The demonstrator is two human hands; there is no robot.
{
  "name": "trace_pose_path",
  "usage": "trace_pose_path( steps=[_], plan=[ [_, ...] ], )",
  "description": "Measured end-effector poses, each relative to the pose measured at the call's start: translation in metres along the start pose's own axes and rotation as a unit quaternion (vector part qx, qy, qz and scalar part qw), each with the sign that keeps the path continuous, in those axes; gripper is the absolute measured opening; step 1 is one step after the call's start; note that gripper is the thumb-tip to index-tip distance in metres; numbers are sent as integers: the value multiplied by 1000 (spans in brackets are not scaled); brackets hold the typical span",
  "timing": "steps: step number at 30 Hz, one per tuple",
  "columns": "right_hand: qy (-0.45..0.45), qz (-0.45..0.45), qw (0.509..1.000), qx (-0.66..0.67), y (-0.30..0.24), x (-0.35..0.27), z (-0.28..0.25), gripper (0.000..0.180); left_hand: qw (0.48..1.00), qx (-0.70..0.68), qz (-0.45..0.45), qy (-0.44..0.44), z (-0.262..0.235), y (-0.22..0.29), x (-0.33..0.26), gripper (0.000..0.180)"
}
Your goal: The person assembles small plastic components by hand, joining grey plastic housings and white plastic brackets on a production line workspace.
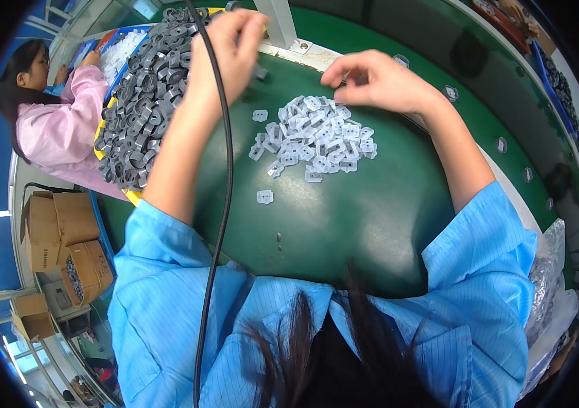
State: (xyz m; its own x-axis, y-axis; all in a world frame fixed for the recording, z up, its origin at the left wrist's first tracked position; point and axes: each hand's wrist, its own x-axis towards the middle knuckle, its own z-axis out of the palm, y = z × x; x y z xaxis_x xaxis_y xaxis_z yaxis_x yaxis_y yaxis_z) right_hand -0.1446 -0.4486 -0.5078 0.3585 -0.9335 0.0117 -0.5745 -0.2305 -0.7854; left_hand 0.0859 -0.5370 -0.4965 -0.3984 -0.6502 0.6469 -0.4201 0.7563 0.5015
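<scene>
Two bare hands work over one dark green, smooth table (330, 245). The left hand (231, 47) is at the far left side, near the upper end of one big heap of dark grey, ring-shaped pieces (146, 102); its fingers are bent, and I cannot tell whether they have hold of something. The right hand (381, 81) is half open, with curved fingers just at the far right border of one heap of translucent whitish, small flat plastic pieces (316, 136); whether a piece is in its fingertips I cannot tell. This heap lies in the far middle of the table, with many dozens of pieces, too overlapped for exact counting. Two whitish pieces are lying well separate: one left of the heap, another nearer to the body. The grey rings, also uncountable, fill one yellow-rimmed tray (133, 196) along the left edge. One black cable (227, 170) hangs across the view, between the left forearm and the whitish heap. One pale edge strip (311, 60) bounds the table on the far side; beyond it, at least five small ring-like pieces (501, 144) stand spaced on a green surface. The widest open room is between the whitish heap and the blue jacket (289, 299).
</scene>
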Motion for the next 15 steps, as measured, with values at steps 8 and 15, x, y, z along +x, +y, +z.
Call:
trace_pose_path(
  steps=[8, 15],
  plan=[
    [119, 89, 982, -116, 4, 0, -2, 23, 835, -441, -294, -144, 49, 9, -13, 35],
    [110, 89, 988, -57, 3, -2, -6, 21, 990, -46, 23, -129, 52, 14, -32, 27]
  ],
)
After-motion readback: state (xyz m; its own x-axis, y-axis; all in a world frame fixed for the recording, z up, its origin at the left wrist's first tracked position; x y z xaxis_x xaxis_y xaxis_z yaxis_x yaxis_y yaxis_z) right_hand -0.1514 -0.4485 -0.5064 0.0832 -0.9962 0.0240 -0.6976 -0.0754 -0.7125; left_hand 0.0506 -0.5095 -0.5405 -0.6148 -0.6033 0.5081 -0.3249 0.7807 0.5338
